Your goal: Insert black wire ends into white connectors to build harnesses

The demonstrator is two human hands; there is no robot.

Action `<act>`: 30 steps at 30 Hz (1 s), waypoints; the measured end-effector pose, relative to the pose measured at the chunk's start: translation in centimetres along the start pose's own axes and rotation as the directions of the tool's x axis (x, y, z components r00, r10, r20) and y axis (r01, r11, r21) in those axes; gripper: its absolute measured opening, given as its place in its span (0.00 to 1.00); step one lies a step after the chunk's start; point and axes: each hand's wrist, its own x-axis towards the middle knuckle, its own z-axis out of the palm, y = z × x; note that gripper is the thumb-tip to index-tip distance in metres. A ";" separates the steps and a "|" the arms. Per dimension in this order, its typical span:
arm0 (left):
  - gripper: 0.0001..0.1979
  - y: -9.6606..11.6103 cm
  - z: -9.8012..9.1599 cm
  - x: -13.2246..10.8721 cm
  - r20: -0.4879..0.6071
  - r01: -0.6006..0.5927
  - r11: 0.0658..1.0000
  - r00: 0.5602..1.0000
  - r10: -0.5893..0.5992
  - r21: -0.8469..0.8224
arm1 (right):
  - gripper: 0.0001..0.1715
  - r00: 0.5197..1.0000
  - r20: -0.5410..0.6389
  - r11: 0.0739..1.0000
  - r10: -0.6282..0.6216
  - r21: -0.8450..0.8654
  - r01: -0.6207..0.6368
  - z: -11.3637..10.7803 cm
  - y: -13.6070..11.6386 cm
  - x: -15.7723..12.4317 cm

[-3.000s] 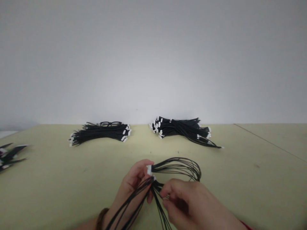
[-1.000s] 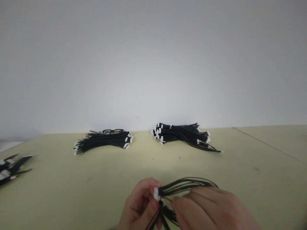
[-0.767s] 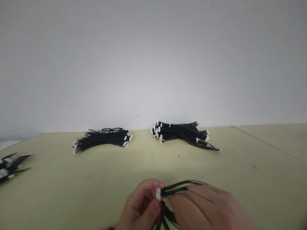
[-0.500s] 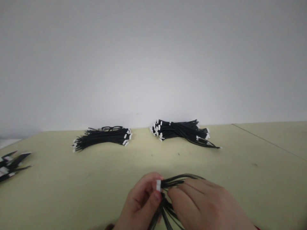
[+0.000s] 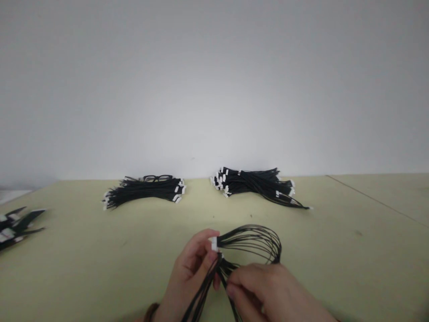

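Between thumb and fingers, my left hand (image 5: 191, 264) pinches the white connectors (image 5: 214, 244) of a black wire harness (image 5: 250, 235). One bundle of its thin wires arches up from the connector and loops down to the right, spread like a fan. More wires hang toward the lower edge of the view, below my left thumb. My right hand (image 5: 268, 286) is closed at the wires just right of the connectors, thumb and forefinger pressed together on some of them. The far end of the looped bundle passes behind my right hand and is hidden.
At the back of the table (image 5: 150, 241), a harness pile (image 5: 144, 192) lies left, with eyeglasses (image 5: 157, 178) behind it. Another harness pile (image 5: 251, 183) lies right of centre. More white-ended harnesses (image 5: 18, 227) show at the left edge. A pale wall (image 5: 214, 89) rises behind.
Both hands have moved slightly up and left with the harness. My right hand has rotated and shifted lower, and the upper wires now stand out in a wide loop.
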 end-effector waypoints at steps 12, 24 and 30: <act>0.12 0.6 0.3 -0.2 -0.032 0.021 0.997 0.999 -0.019 0.079 | 0.09 0.995 -0.089 0.998 0.048 0.051 -0.043 1.5 0.8 0.3; 0.16 0.5 0.6 0.6 -0.092 0.056 0.996 0.994 -0.050 0.063 | 0.09 0.928 0.359 0.554 0.100 0.755 -0.351 -3.8 1.6 0.8; 0.16 -0.3 0.4 0.8 -0.123 0.012 0.999 0.992 -0.005 0.050 | 0.08 0.949 -0.303 0.462 0.091 0.857 0.229 -8.7 3.1 0.3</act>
